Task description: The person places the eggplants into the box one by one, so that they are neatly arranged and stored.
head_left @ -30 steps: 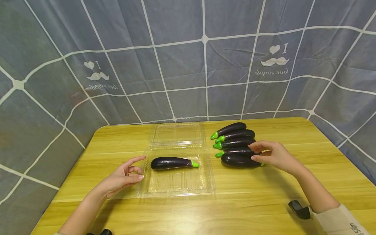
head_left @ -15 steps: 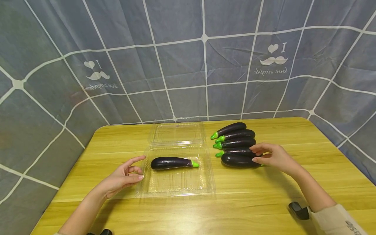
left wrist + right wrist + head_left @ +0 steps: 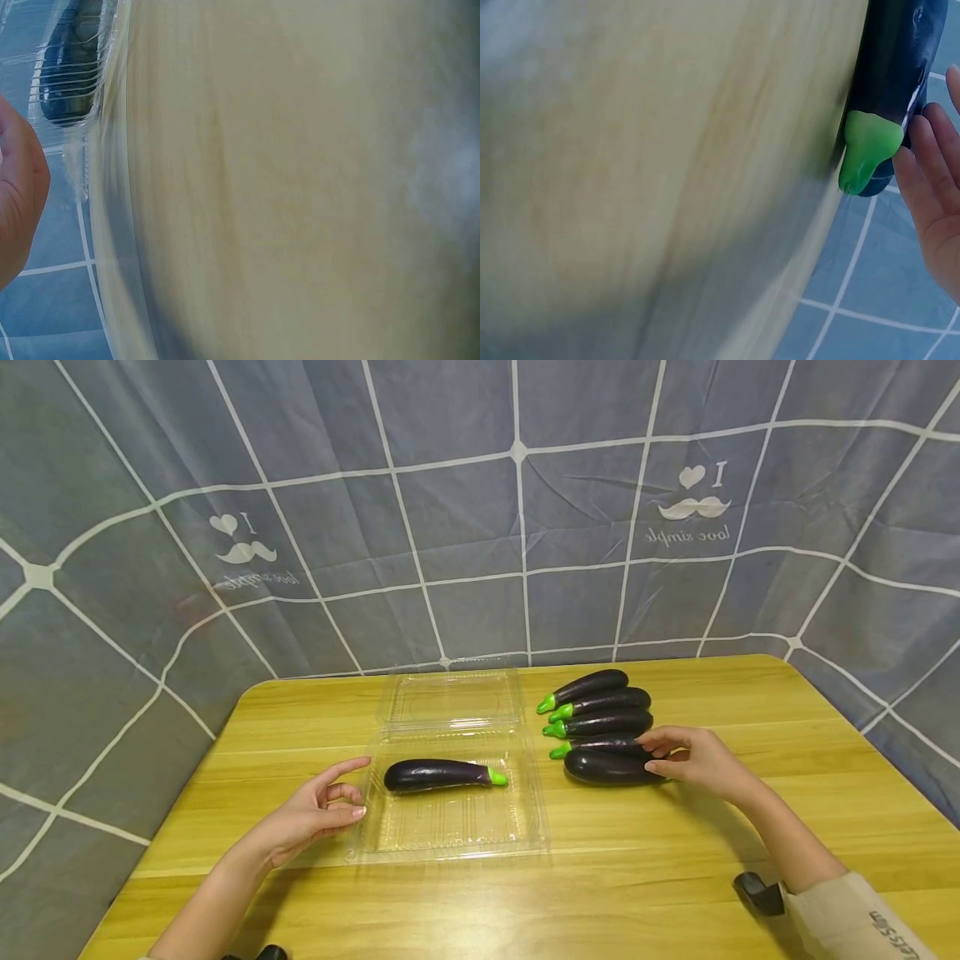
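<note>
A dark eggplant with a green stem [image 3: 435, 776] lies in the base of an open clear plastic box [image 3: 450, 827]. At the box's left rim, my left hand [image 3: 311, 814] has its fingers loosely bent and holds nothing; contact with the rim is unclear. On the right, my right hand [image 3: 701, 764] reaches over the stem end of the nearest eggplant [image 3: 607, 767] in a group of several. The right wrist view shows relaxed fingers [image 3: 934, 161] beside that eggplant's green stem [image 3: 871, 146], thumb apart; whether they touch it cannot be told.
Behind the base lies the box's clear lid [image 3: 453, 697], folded back. More eggplants [image 3: 592, 687] are stacked front to back, stems mostly leftward. A grey curtain with white lines [image 3: 465, 527] borders the wooden table [image 3: 615, 893]. Black pieces [image 3: 759, 893] show near both forearms.
My right hand has shifted very slightly rightward, and its forearm and sleeve a little to the left. The left hand, the box and the eggplants stay as they were.
</note>
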